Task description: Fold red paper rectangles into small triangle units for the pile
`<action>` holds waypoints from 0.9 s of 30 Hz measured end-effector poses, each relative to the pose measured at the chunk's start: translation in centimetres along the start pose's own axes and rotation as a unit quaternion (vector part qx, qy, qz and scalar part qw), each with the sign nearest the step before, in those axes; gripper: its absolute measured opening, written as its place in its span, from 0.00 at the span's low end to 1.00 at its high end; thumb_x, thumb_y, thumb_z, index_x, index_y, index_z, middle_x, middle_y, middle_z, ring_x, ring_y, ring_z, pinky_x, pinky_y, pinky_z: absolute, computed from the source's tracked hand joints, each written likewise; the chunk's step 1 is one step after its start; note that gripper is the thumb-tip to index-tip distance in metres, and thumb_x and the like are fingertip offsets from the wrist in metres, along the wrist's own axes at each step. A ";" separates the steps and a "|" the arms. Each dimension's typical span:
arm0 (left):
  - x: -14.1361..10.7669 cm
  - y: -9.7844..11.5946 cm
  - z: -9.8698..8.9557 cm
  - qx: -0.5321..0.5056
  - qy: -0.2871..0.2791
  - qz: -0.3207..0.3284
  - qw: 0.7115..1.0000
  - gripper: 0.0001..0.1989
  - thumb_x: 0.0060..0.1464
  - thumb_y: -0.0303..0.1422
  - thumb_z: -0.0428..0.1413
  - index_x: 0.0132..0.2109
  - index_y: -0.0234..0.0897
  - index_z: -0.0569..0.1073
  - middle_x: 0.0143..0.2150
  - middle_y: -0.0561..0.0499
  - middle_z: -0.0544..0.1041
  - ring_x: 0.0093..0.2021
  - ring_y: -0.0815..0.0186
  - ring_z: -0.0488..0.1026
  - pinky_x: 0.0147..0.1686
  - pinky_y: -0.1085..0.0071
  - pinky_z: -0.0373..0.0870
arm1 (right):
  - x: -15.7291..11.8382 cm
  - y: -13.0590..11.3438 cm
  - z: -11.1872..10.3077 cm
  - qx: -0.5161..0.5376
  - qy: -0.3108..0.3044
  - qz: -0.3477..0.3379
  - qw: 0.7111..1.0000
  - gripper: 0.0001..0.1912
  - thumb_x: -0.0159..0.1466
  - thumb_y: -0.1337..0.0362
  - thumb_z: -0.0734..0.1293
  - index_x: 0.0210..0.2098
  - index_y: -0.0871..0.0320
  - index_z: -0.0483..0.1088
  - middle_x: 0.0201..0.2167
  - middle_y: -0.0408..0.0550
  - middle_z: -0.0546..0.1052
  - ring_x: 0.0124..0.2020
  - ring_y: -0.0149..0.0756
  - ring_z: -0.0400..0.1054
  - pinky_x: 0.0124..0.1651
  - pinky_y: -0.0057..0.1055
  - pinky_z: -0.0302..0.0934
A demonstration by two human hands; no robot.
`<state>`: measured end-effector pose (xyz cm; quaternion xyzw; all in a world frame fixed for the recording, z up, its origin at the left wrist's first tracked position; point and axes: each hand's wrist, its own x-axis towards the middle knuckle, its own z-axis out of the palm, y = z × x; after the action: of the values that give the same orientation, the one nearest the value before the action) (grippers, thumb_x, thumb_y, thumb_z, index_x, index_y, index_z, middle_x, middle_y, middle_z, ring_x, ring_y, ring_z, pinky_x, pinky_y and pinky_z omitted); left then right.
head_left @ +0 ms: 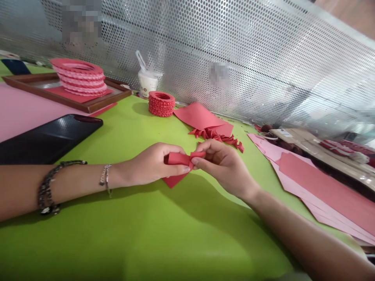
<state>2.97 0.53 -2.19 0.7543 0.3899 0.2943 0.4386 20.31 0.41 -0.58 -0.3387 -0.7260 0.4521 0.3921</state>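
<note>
A small piece of folded red paper [179,158] is pinched between both hands above the green table [140,230]. My left hand [152,166] is closed on its left end, thumb along the near side. At the other end, my right hand [224,164] grips the paper between thumb and fingers. Below my left fingers a red paper corner [172,181] points toward me; whether it belongs to the same piece I cannot tell. Just beyond my right hand lie several small folded red paper pieces [218,136] and red paper sheets [199,117].
A ring-shaped red paper stack [161,104] stands near a white cup [147,82]. Larger pink-and-red rings [79,76] rest on a wooden frame [102,103] at left, behind a black tray-like object [49,138]. Pink sheets [319,195] lie at right. A perforated metal panel [181,43] borders the back.
</note>
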 end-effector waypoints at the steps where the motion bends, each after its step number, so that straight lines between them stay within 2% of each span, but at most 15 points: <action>1: 0.0 0.0 0.0 0.006 0.001 0.003 1.000 0.10 0.47 0.37 0.53 0.31 0.33 0.69 0.24 0.56 0.67 0.25 0.73 0.62 0.24 0.78 0.57 | 0.0 -0.1 0.0 0.008 -0.002 0.005 1.000 0.05 0.53 0.73 0.65 0.28 0.62 0.63 0.21 0.39 0.71 0.23 0.23 0.67 0.28 0.21 0.64; 8: 0.0 0.3 0.0 0.014 0.024 0.015 0.999 0.08 0.47 0.35 0.53 0.29 0.33 0.67 0.23 0.58 0.64 0.24 0.74 0.61 0.23 0.79 0.56 | 0.2 -0.4 -0.1 0.027 0.019 0.044 0.998 0.04 0.55 0.74 0.63 0.26 0.62 0.62 0.18 0.37 0.71 0.21 0.22 0.69 0.27 0.19 0.65; 17: 0.0 -0.2 0.1 -0.028 0.044 0.018 0.998 0.08 0.46 0.35 0.53 0.28 0.34 0.65 0.22 0.59 0.64 0.23 0.75 0.61 0.22 0.81 0.57 | 0.2 -0.4 -0.1 0.012 0.022 0.044 0.999 0.04 0.56 0.73 0.63 0.27 0.61 0.61 0.18 0.37 0.70 0.22 0.22 0.69 0.27 0.18 0.64; 22: 0.1 -0.5 0.1 -0.033 0.057 0.021 0.998 0.07 0.47 0.34 0.52 0.33 0.34 0.68 0.30 0.54 0.71 0.30 0.70 0.67 0.28 0.77 0.64 | 0.3 -0.2 -0.4 0.006 -0.013 0.073 0.997 0.01 0.57 0.71 0.63 0.29 0.63 0.64 0.20 0.40 0.73 0.23 0.24 0.70 0.28 0.19 0.66; 27: 0.0 -0.4 0.0 -0.011 0.058 0.050 0.997 0.08 0.49 0.34 0.50 0.32 0.34 0.67 0.26 0.55 0.69 0.26 0.72 0.65 0.25 0.77 0.62 | 0.1 0.2 -0.3 -0.003 -0.059 0.084 0.995 0.04 0.56 0.69 0.63 0.27 0.64 0.65 0.21 0.43 0.74 0.22 0.24 0.70 0.28 0.21 0.67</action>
<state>2.83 0.71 -2.53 0.7499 0.3733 0.3630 0.4081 20.58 0.74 -0.64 -0.3727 -0.7183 0.5003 0.3079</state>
